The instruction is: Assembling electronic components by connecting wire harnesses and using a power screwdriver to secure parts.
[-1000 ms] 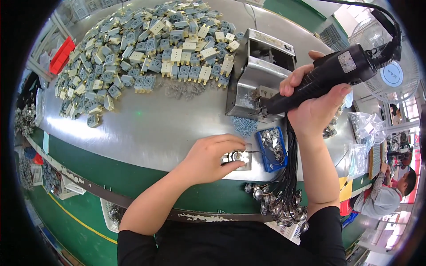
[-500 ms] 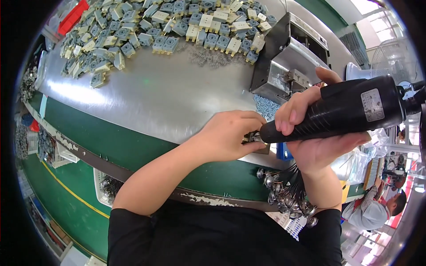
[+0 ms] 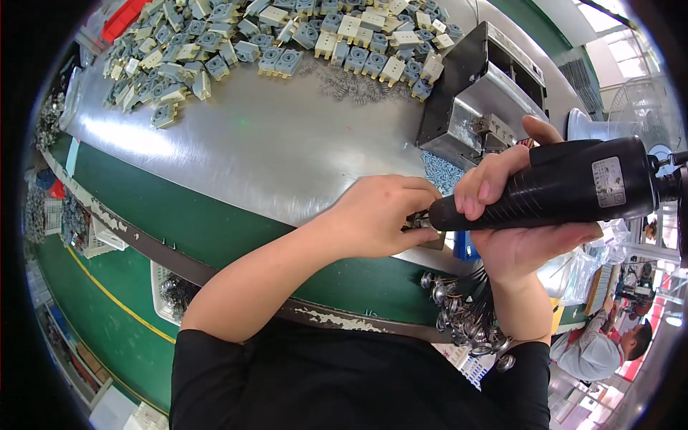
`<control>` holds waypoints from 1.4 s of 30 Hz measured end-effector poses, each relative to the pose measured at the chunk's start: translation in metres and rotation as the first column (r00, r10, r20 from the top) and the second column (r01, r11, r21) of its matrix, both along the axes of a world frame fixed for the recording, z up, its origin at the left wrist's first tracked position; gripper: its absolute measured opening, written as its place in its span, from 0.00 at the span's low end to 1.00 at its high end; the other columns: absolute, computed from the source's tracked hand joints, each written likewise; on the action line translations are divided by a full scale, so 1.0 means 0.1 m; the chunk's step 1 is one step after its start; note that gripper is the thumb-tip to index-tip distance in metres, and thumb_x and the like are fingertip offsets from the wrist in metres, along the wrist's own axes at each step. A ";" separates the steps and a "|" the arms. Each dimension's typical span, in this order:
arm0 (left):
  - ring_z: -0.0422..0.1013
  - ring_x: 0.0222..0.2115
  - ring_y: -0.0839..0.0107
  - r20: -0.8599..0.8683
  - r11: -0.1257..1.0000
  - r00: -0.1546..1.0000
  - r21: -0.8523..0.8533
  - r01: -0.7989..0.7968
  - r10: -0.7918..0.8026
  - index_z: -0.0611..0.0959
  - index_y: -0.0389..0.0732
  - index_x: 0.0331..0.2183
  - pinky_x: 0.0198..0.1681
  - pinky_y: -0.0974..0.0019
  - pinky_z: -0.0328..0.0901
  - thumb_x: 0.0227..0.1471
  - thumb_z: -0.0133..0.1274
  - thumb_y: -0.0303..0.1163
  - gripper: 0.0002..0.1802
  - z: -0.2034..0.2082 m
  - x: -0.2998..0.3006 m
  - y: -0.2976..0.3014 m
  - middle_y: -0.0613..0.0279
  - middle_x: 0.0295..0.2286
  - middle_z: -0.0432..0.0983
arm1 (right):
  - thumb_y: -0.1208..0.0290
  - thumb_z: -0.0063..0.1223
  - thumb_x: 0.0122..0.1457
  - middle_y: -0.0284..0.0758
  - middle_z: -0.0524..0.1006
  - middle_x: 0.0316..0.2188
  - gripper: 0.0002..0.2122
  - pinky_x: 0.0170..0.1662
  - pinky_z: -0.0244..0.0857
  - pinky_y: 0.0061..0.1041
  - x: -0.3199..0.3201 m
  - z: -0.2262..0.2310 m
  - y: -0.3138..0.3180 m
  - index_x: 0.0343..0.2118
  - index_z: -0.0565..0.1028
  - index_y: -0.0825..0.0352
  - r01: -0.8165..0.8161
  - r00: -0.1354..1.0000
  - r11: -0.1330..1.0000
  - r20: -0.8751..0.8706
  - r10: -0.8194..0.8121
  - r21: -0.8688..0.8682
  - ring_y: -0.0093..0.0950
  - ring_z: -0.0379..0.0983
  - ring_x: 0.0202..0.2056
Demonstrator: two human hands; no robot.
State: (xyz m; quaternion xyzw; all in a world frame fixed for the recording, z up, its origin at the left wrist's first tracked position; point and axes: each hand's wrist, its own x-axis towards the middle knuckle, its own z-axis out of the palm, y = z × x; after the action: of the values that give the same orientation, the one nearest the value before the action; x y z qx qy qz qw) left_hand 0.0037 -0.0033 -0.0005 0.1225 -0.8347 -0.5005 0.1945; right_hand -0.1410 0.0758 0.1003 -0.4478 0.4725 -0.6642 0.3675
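Evidently a small, silvery metal part (image 3: 418,221) sits near the front edge of the steel-topped counter (image 3: 251,161), pinched between left hand's (image 3: 378,215) thumb and fingers. Nose of black, cylindrical power driver (image 3: 573,183) just right of it, long axis roughly sideways; contact unclear. Part shiny, mostly hidden. Right hand (image 3: 512,251) wraps driver. Blue plastic tray (image 3: 466,247) beneath, partly covered.

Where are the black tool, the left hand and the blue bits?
Black tool (image 3: 562,188): head view, middle of its body.
Left hand (image 3: 381,215): head view, back of the hand.
Blue bits (image 3: 442,170): head view, middle of the pile.
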 end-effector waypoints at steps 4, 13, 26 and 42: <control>0.80 0.38 0.55 -0.030 1.000 0.999 -0.021 -0.020 0.020 0.87 0.40 0.41 0.42 0.56 0.75 0.48 0.70 0.39 0.19 0.01 -0.01 0.02 0.60 0.40 0.83 | 0.14 0.46 0.46 0.35 0.71 0.25 0.57 0.28 0.68 0.31 -0.03 -0.06 0.02 0.62 0.62 0.68 -0.053 0.997 0.997 0.058 0.055 -0.048 0.28 0.69 0.21; 0.80 0.39 0.57 -0.035 0.999 0.999 -0.032 -0.028 0.027 0.86 0.42 0.37 0.42 0.56 0.74 0.48 0.68 0.37 0.14 0.00 0.00 0.02 0.64 0.39 0.83 | 0.14 0.49 0.44 0.36 0.72 0.23 0.53 0.27 0.69 0.29 -0.04 -0.19 0.05 0.53 0.65 0.67 -0.148 0.984 0.983 0.080 0.157 -0.107 0.28 0.70 0.21; 0.80 0.39 0.58 0.007 0.999 1.000 -0.029 -0.017 0.017 0.86 0.42 0.37 0.42 0.57 0.74 0.49 0.68 0.37 0.14 0.03 0.02 0.02 0.65 0.40 0.83 | 0.15 0.55 0.42 0.38 0.75 0.21 0.55 0.28 0.71 0.27 -0.06 -0.19 0.02 0.51 0.67 0.72 -0.228 0.969 0.960 0.062 0.240 -0.162 0.28 0.73 0.21; 0.82 0.38 0.57 -0.398 0.935 0.916 -0.343 -0.090 -0.058 0.86 0.40 0.36 0.43 0.56 0.77 0.40 0.75 0.27 0.18 0.01 -0.02 0.16 0.59 0.35 0.84 | 0.41 0.44 0.72 0.39 0.75 0.46 0.39 0.53 0.68 0.31 -0.50 0.26 0.14 0.71 0.55 0.73 -0.055 0.913 0.997 -0.401 0.075 0.061 0.30 0.74 0.47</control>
State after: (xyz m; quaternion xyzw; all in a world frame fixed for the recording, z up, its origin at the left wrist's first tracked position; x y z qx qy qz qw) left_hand 0.0013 0.0123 0.0004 -0.0130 -0.8522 -0.3547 0.3845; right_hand -0.1911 0.0896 0.1263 -0.5813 0.5387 -0.5337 0.2950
